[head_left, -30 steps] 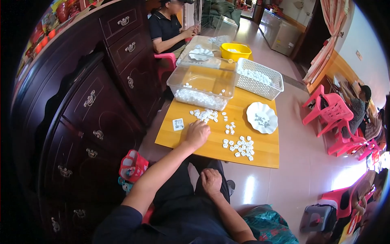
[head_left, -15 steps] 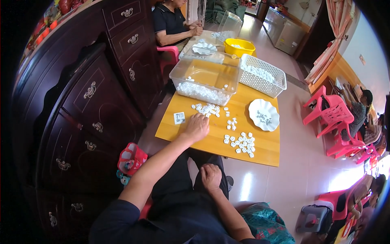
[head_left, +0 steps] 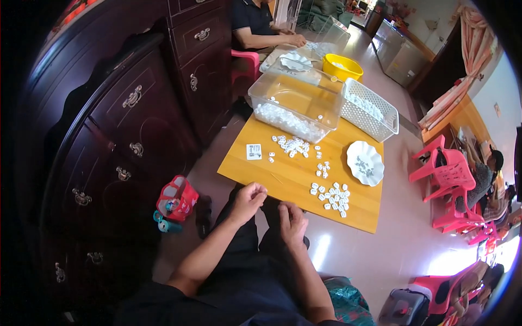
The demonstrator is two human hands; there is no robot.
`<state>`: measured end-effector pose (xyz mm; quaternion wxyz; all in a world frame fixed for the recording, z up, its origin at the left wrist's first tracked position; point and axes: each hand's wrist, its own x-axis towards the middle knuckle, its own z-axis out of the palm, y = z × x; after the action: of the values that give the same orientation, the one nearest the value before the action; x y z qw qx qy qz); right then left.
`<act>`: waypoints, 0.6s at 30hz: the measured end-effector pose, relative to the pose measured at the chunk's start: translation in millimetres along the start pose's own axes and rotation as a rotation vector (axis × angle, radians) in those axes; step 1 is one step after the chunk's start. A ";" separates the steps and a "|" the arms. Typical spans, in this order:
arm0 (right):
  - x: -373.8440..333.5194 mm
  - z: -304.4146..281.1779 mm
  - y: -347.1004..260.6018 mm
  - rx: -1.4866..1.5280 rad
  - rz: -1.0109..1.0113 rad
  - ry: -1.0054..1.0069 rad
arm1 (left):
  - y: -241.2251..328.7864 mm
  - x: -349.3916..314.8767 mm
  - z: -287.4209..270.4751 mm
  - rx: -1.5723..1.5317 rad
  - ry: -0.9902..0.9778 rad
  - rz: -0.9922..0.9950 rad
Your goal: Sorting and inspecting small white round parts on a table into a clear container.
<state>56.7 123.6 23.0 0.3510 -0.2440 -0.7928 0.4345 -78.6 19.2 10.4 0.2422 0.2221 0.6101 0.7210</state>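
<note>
At the table's near edge my left hand (head_left: 250, 203) is closed, its fingertips drawn together; anything in them is too small to make out. My right hand (head_left: 293, 224) is just right of it, over my lap, fingers bent and pressed together, with their inner side hidden. Beyond my hands a pile of small white plastic pieces (head_left: 293, 145) lies in front of a clear plastic bin (head_left: 255, 91). To the right is a spread group of similar pieces (head_left: 334, 196), with a smaller cluster (head_left: 323, 169) above it. Two pieces (head_left: 271, 157) lie beside a printed white card (head_left: 254, 151).
A scalloped white plate (head_left: 356, 152) with small grey bits sits on the table (head_left: 244, 171) at right. Behind stand a white perforated basket (head_left: 375, 126) and a yellow basin (head_left: 348, 69). Another person (head_left: 255, 32) works at the far end. Dark cabinets (head_left: 125, 114) line the left.
My left hand has drawn back from the pile to the table's near edge. My right hand has risen from my lap toward it. The view has shifted, so the table sits farther right.
</note>
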 end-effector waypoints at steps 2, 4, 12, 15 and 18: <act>25.3 3.6 -13.1 -0.037 -0.030 0.001 | -3.4 1.0 -13.9 -0.055 -0.026 -0.017; 56.2 12.8 -16.8 -0.106 -0.086 -0.015 | -2.2 0.9 -20.5 -0.075 -0.003 -0.051; 142.8 60.1 -7.4 -0.427 -0.081 -0.164 | 4.5 1.4 -36.8 -0.030 0.024 -0.030; 151.3 71.2 -3.3 -0.583 -0.028 -0.220 | 6.5 3.4 -46.2 0.010 0.035 -0.013; 154.2 77.2 3.6 -0.643 0.026 -0.278 | 5.8 5.5 -52.1 0.027 0.041 0.010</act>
<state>-100.2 192.2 44.0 0.1394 -0.2904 -0.9261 0.1961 -115.5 -18.3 8.1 0.2230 0.2136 0.6236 0.7181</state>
